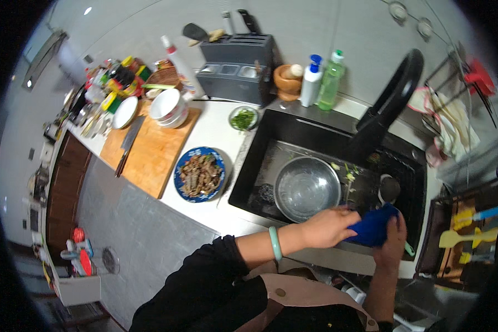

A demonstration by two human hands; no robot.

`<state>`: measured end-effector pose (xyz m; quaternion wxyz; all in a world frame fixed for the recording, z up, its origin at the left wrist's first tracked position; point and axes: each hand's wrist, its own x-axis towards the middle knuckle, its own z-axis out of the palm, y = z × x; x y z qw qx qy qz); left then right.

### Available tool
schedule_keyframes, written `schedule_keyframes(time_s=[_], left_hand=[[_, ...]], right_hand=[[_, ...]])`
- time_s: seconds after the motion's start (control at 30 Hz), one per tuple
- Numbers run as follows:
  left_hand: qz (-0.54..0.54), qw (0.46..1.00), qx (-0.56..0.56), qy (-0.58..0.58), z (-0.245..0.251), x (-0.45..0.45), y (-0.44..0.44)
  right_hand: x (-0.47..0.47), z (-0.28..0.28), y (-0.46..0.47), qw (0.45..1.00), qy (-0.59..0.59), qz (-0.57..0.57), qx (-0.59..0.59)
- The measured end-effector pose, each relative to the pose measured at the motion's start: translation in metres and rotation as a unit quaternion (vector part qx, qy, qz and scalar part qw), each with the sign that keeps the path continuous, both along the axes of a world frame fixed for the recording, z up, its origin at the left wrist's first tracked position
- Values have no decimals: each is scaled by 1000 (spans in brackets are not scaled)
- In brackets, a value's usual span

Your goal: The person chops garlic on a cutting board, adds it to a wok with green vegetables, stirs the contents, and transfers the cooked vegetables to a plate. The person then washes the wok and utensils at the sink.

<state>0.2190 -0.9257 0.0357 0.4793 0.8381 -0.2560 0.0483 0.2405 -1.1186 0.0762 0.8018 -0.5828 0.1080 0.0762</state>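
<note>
Over the front right of the black sink, my left hand, with a pale green bangle at the wrist, grips the left side of a blurred dark blue object, possibly a bowl. On its right side, my right hand holds the same object. A round metal basin with some water rests in the sink, just beyond my left hand. Bits of green vegetable lie beside the basin. Further right in the sink is a small round item that I cannot make out.
A black faucet arches over the sink. Left of it stand a blue patterned plate of cooked food, a small bowl of chopped greens and a wooden cutting board with a cleaver and stacked bowls. Bottles line the wall.
</note>
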Motion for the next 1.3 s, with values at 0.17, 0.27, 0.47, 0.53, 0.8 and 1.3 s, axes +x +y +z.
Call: schedule_keyframes(time_s=[0.17, 0.27, 0.47, 0.53, 0.8, 1.3], left_hand=[[75, 989, 103, -78, 27, -54, 36], [171, 957, 217, -89, 0, -91, 71], [135, 947, 287, 43, -76, -154, 110], [187, 931, 305, 67, -75, -170, 126], [542, 762, -231, 268, -90, -192, 189], [480, 628, -540, 290, -90, -139, 283]], right_hand=[[-22, -22, -15, 995, -43, 87, -24], [-41, -70, -4, 808, -262, 333, -409], [-82, -110, 57, 634, -421, 452, -466], [-82, -111, 80, 640, -448, 441, -441], [-34, -128, 233, 930, -113, 299, -180], [31, -155, 357, 758, -448, 276, -385]])
